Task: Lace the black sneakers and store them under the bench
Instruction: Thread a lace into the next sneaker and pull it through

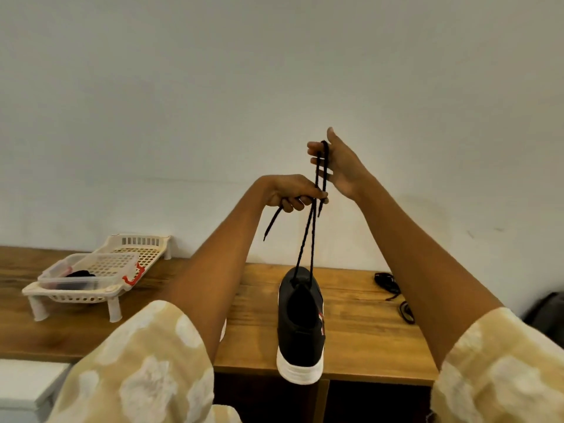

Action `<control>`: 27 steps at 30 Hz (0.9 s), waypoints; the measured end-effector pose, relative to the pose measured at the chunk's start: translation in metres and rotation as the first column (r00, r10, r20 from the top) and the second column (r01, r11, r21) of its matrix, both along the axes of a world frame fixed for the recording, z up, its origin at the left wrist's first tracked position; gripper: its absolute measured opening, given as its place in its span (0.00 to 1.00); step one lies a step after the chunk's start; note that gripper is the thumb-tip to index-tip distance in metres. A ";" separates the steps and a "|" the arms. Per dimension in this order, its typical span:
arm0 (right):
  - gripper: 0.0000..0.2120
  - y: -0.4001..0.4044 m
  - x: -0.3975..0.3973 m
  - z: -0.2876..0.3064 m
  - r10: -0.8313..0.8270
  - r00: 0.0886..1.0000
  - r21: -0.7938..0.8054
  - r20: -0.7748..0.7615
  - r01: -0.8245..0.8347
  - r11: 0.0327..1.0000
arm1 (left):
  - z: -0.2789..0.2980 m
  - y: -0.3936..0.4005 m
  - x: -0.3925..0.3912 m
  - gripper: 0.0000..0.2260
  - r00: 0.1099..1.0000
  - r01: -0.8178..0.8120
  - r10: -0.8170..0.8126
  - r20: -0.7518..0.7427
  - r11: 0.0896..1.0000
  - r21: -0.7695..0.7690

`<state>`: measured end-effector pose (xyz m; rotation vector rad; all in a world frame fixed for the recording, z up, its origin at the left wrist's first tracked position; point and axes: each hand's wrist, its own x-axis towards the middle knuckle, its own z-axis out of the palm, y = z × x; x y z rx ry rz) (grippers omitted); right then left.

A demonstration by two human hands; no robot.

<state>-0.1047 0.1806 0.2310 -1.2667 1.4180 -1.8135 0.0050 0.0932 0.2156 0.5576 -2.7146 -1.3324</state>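
Both hands were raised in front of the pale wall, working the black woven shoelace (pixel 308 236) of a black sneaker with a white sole and a red side mark (pixel 300 328). The right hand (pixel 338 166), uppermost, had the lace looped over its curled fingers, thumb pointing upward, so that it held the lace at its highest point. The left hand (pixel 293 193), just below and touching the same strands, pinched the lace between its curled fingers, with one free end hanging out below its knuckles toward the left. From the two hands both strands ran straight down, taut, to the top eyelets of the sneaker. The sneaker stood upright on the brown wooden bench top (pixel 360 337), heel toward the camera, its sole overhanging the front edge slightly; the toe was hidden behind the collar. On the bench to the right, partly behind the right forearm, lay a second loose black lace in a tangle (pixel 389 285). At the left end of the bench stood a cream plastic slotted rack on short legs (pixel 91 288), carrying a clear plastic box with a red clip (pixel 88 270) that held something dark. Both forearms emerged from pale yellow sleeves with white patches (pixel 143 370).
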 end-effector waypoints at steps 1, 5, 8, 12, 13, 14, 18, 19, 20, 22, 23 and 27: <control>0.24 -0.001 0.000 0.004 0.006 0.997 -0.016 0.073 -0.005 1.000 | 0.003 0.001 0.002 0.12 1.000 -0.019 0.019 -0.016 1.000 0.015; 0.26 0.001 -0.008 -0.002 -0.102 0.911 -0.038 0.400 0.128 0.991 | 0.007 0.002 0.007 0.16 0.988 -0.146 0.143 -0.052 0.988 -0.048; 0.32 0.011 -0.009 -0.036 -0.222 0.973 0.328 0.058 0.192 0.925 | 0.006 0.001 0.008 0.15 0.971 -0.226 0.223 -0.085 0.974 -0.025; 0.37 0.029 -0.001 -0.064 0.063 0.978 0.686 -0.200 0.094 0.721 | 0.002 0.001 0.005 0.15 0.926 -0.334 0.338 -0.168 0.941 0.047; 0.36 0.033 -0.002 -0.067 0.117 0.981 0.701 -0.158 0.028 0.713 | 0.000 0.001 0.004 0.16 0.909 -0.364 0.372 -0.191 0.928 0.074; 0.34 0.038 -0.004 -0.071 0.138 0.986 0.682 -0.096 -0.036 0.730 | -0.004 0.000 0.004 0.17 0.889 -0.392 0.406 -0.210 0.914 0.109; 0.28 0.060 -0.025 -0.101 -0.007 0.969 0.443 0.246 -0.106 0.891 | -0.013 -0.003 0.006 0.16 0.815 -0.446 0.513 -0.267 0.852 0.275; 0.27 0.067 -0.030 -0.112 -0.059 0.942 0.401 0.331 -0.084 0.912 | -0.014 -0.005 0.008 0.15 0.800 -0.453 0.533 -0.274 0.837 0.308; 0.27 0.072 -0.034 -0.124 -0.115 0.917 0.386 0.382 -0.045 0.921 | -0.015 -0.006 0.010 0.15 0.788 -0.460 0.550 -0.276 0.824 0.330; 0.25 0.078 -0.037 -0.143 -0.244 0.909 0.446 0.337 0.074 0.892 | -0.016 -0.007 0.013 0.14 0.779 -0.473 0.565 -0.270 0.814 0.339; 0.23 0.077 -0.035 -0.149 -0.283 0.922 0.483 0.266 0.126 0.866 | -0.015 -0.008 0.015 0.13 0.787 -0.470 0.558 -0.262 0.818 0.330; 0.13 0.056 -0.016 -0.143 -0.209 0.975 0.366 0.068 0.171 0.915 | -0.008 -0.004 0.015 0.16 0.845 -0.402 0.484 -0.226 0.855 0.328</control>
